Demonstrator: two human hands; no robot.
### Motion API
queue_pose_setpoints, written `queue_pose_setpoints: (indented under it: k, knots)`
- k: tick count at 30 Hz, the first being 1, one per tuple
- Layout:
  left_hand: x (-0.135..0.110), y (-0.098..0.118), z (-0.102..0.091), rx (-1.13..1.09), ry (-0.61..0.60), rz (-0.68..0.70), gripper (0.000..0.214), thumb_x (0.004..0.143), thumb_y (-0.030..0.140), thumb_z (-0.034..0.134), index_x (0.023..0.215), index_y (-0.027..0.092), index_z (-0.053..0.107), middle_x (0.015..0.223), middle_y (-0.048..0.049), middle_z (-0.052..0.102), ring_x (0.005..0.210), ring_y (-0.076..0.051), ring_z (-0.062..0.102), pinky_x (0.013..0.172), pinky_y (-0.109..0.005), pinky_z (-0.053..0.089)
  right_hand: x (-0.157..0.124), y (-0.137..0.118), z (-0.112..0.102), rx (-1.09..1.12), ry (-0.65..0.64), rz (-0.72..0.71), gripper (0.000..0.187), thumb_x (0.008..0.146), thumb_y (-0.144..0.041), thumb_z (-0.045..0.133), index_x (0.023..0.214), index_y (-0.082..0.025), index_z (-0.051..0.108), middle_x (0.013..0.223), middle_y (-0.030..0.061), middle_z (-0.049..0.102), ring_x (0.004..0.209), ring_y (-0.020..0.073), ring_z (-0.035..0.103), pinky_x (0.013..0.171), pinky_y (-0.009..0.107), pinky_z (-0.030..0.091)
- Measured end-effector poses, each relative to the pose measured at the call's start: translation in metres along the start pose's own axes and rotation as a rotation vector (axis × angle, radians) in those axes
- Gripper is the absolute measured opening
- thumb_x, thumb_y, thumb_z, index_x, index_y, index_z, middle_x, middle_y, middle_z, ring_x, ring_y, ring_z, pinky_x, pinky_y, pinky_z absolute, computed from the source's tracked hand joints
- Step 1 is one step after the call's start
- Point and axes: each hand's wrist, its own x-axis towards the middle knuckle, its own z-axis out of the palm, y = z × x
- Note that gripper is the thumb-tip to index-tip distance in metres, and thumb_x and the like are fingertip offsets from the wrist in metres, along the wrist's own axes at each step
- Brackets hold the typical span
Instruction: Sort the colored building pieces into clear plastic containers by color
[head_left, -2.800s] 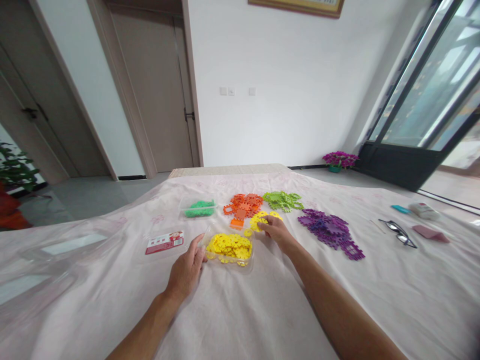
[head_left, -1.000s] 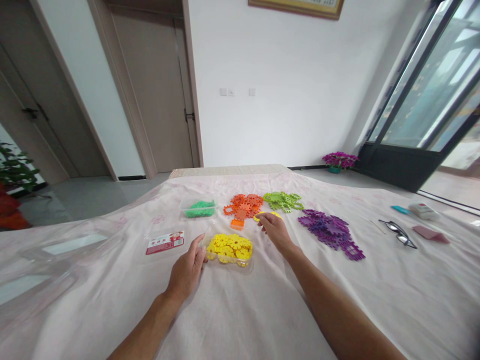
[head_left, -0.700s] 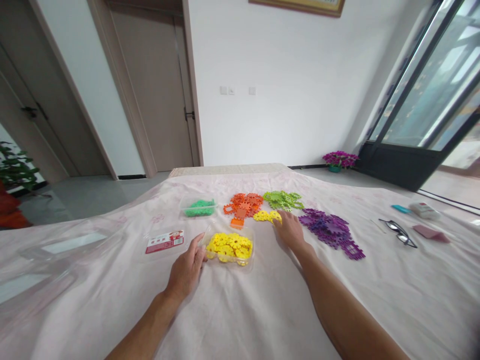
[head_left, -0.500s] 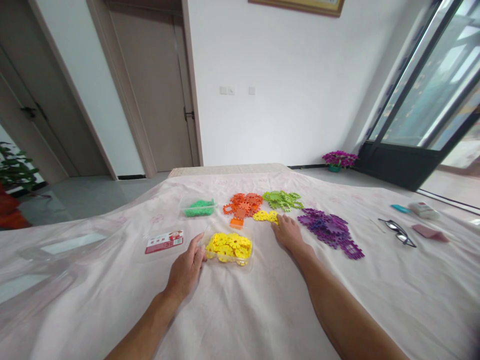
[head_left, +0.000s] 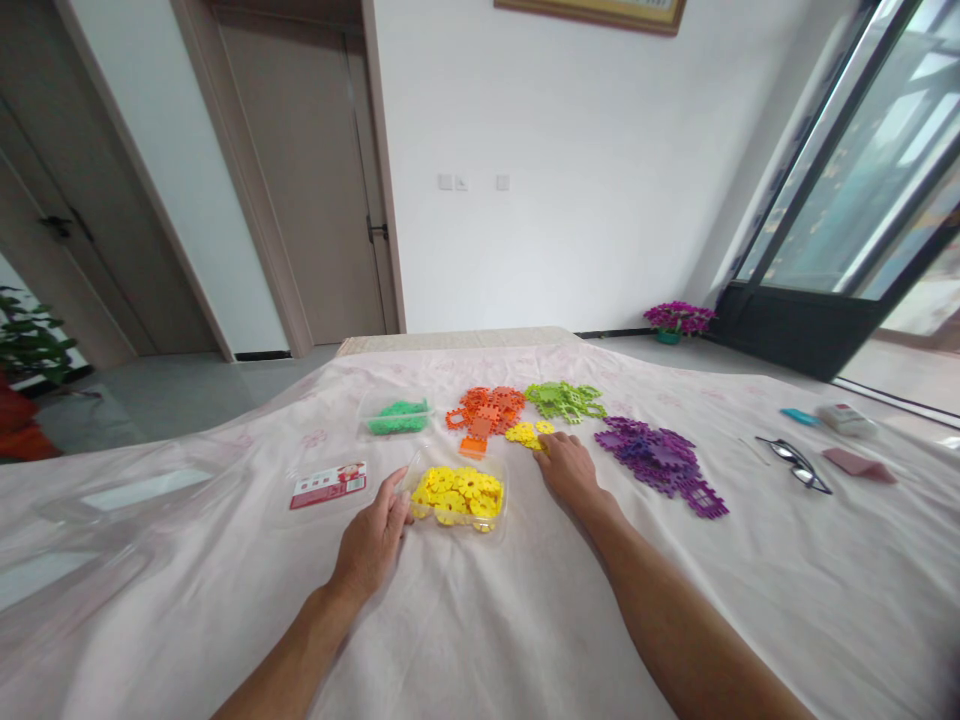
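A clear plastic tray [head_left: 505,500] filled with yellow flower-shaped pieces [head_left: 459,492] lies on the pink cloth in front of me. My left hand [head_left: 373,540] curls round the tray's left edge, thumb and fingers on the rim. My right hand [head_left: 571,472] lies flat on the cloth to the tray's right. Its stretched fingertips touch a small loose heap of yellow pieces [head_left: 523,434] behind the tray. Nothing is lifted.
Behind the tray lie an orange pile [head_left: 487,406], a light green pile [head_left: 566,400] and a purple pile [head_left: 660,460]. A small tray of green pieces [head_left: 397,415] and a red-labelled lid [head_left: 328,485] sit left. Glasses [head_left: 795,462] and small items lie far right.
My right hand swung right of the loose yellow heap, then slid back left so its fingertips rest against it. The left hand and the tray stayed put.
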Motion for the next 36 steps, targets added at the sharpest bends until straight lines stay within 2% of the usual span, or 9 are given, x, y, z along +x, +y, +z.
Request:
queue_pose_setpoints:
  k: [4, 7, 12, 15, 18, 23, 29, 36]
  knots:
    - [0.000, 0.000, 0.000, -0.003, 0.005, 0.006, 0.057, 0.101, 0.050, 0.029, 0.148, 0.021, 0.043, 0.086, -0.0055, 0.074, 0.080, -0.022, 0.071, 0.074, -0.030, 0.050, 0.000, 0.002, -0.001, -0.036, 0.017, -0.040, 0.027, 0.098, -0.033, 0.050, 0.113, -0.021, 0.070, 0.114, 0.0114, 0.069, 0.107, 0.0256, 0.058, 0.086, 0.032, 0.038]
    - [0.000, -0.001, 0.000, 0.001, 0.015, 0.010, 0.056, 0.101, 0.049, 0.030, 0.147, 0.021, 0.044, 0.085, -0.0055, 0.075, 0.079, -0.022, 0.072, 0.073, -0.030, 0.050, 0.002, 0.004, 0.000, -0.015, 0.038, -0.037, 0.031, 0.102, -0.033, 0.044, 0.112, -0.021, 0.071, 0.111, 0.0114, 0.070, 0.105, 0.0244, 0.060, 0.085, 0.031, 0.039]
    - [-0.001, 0.001, 0.000, 0.014, 0.015, 0.004, 0.056, 0.101, 0.050, 0.029, 0.148, 0.022, 0.044, 0.085, -0.0051, 0.075, 0.080, -0.022, 0.072, 0.073, -0.030, 0.050, 0.007, 0.014, 0.004, 0.045, 0.080, 0.090, 0.041, 0.105, -0.034, 0.032, 0.104, -0.021, 0.071, 0.104, 0.0113, 0.073, 0.095, 0.0218, 0.065, 0.077, 0.029, 0.039]
    - [-0.001, 0.002, -0.001, 0.020, 0.010, -0.003, 0.056, 0.101, 0.049, 0.029, 0.148, 0.022, 0.043, 0.085, -0.0050, 0.075, 0.081, -0.023, 0.072, 0.074, -0.030, 0.050, 0.008, 0.018, 0.005, 0.097, 0.123, 0.161, 0.040, 0.105, -0.034, 0.033, 0.104, -0.021, 0.070, 0.102, 0.0103, 0.074, 0.094, 0.0216, 0.066, 0.075, 0.029, 0.039]
    - [0.000, 0.001, 0.000, 0.017, 0.007, -0.002, 0.057, 0.101, 0.049, 0.029, 0.148, 0.022, 0.044, 0.086, -0.0055, 0.076, 0.082, -0.023, 0.072, 0.074, -0.030, 0.050, 0.008, 0.017, 0.006, 0.196, 0.181, 0.165, 0.037, 0.103, -0.033, 0.036, 0.108, -0.022, 0.070, 0.106, 0.0094, 0.074, 0.096, 0.0215, 0.066, 0.078, 0.028, 0.040]
    - [0.000, -0.003, 0.001, 0.016, 0.011, -0.001, 0.057, 0.101, 0.052, 0.028, 0.148, 0.024, 0.043, 0.086, -0.0055, 0.075, 0.082, -0.023, 0.072, 0.074, -0.030, 0.050, 0.009, 0.003, 0.004, 0.450, 0.260, 0.089, 0.038, 0.099, -0.037, 0.040, 0.113, -0.021, 0.072, 0.109, 0.0083, 0.075, 0.097, 0.0218, 0.067, 0.083, 0.028, 0.044]
    - [0.000, -0.002, 0.001, 0.006, 0.003, 0.001, 0.058, 0.101, 0.052, 0.028, 0.148, 0.023, 0.043, 0.087, -0.0058, 0.075, 0.083, -0.023, 0.071, 0.075, -0.031, 0.050, 0.007, -0.019, 0.005, 0.707, 0.229, 0.013, 0.037, 0.092, -0.036, 0.044, 0.109, -0.020, 0.074, 0.101, 0.0064, 0.076, 0.090, 0.0214, 0.068, 0.083, 0.030, 0.049]
    - [0.000, 0.000, 0.000, 0.002, -0.007, 0.002, 0.058, 0.101, 0.052, 0.026, 0.148, 0.022, 0.042, 0.088, -0.0061, 0.074, 0.084, -0.023, 0.071, 0.075, -0.030, 0.049, -0.008, -0.061, -0.001, 1.044, 0.147, -0.062, 0.037, 0.089, -0.042, 0.050, 0.104, -0.018, 0.075, 0.083, 0.0041, 0.073, 0.072, 0.0182, 0.064, 0.062, 0.026, 0.048]
